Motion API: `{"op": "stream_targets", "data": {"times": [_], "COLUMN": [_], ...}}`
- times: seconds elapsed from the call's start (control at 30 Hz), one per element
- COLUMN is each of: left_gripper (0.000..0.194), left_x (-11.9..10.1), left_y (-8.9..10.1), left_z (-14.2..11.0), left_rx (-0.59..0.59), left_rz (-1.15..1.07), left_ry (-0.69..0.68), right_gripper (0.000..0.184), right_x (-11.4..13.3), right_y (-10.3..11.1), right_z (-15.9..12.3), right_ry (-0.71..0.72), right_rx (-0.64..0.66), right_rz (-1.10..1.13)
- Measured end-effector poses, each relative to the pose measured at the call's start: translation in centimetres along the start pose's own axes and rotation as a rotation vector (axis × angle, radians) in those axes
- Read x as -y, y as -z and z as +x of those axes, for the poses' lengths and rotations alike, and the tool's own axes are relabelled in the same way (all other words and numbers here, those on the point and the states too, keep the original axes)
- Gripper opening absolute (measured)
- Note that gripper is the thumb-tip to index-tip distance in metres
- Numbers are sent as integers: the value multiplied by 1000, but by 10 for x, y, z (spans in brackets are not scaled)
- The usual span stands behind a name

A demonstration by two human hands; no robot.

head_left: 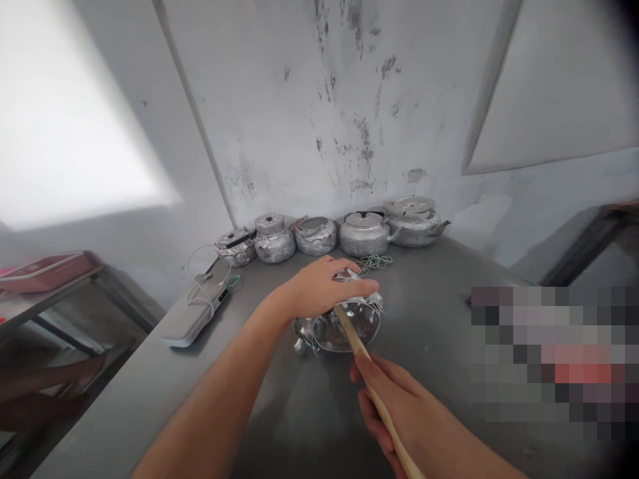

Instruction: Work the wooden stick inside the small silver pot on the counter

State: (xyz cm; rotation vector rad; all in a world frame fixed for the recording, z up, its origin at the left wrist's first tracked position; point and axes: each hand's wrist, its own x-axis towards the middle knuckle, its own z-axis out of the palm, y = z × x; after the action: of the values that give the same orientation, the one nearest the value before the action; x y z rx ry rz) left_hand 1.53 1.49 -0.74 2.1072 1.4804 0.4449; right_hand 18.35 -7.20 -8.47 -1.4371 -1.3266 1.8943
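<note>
A silvery metal pot (372,332) lies tipped on the table, its round mouth facing me. My left hand (327,286) grips the pot from above, thumb toward the right side; some of its fingers are hidden behind the pot. In my right hand (394,399) is a pale wooden stick (355,339), fingers wrapped round it. The stick's far end reaches into the pot's mouth under my left hand, and its tip is hidden. Dark-and-white cord (307,338) lies against the pot's left side, and a bundle of similar cord (374,263) rests just behind it.
Several dented aluminium kettles, among them a lidded kettle (367,236) and a lidless one (315,237), line the wall behind. A grey case (194,309) with a white cable lies at left on the grey table (164,399). A pink basket (44,273) stands on a side table.
</note>
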Motion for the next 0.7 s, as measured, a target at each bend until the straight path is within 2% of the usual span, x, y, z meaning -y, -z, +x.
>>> {"op": "stream_targets", "data": {"times": [0.2, 0.43, 0.57, 0.7], "left_gripper": [68, 68, 69, 68], "left_x": [0, 1, 2, 1], "left_y": [0, 0, 0, 0], "left_z": [0, 0, 0, 1], "left_rx": [4, -2, 5, -3], "left_rz": [4, -3, 15, 2], "left_ry": [-2, -13, -10, -16], "right_gripper": [39, 42, 38, 41], "right_x": [3, 5, 6, 5], "right_y": [-3, -2, -3, -5], "right_z": [2, 0, -3, -4], "right_ry": [-79, -52, -92, -133], "right_rx": [-32, 4, -38, -52], "right_rz": [-18, -65, -74, -25]}}
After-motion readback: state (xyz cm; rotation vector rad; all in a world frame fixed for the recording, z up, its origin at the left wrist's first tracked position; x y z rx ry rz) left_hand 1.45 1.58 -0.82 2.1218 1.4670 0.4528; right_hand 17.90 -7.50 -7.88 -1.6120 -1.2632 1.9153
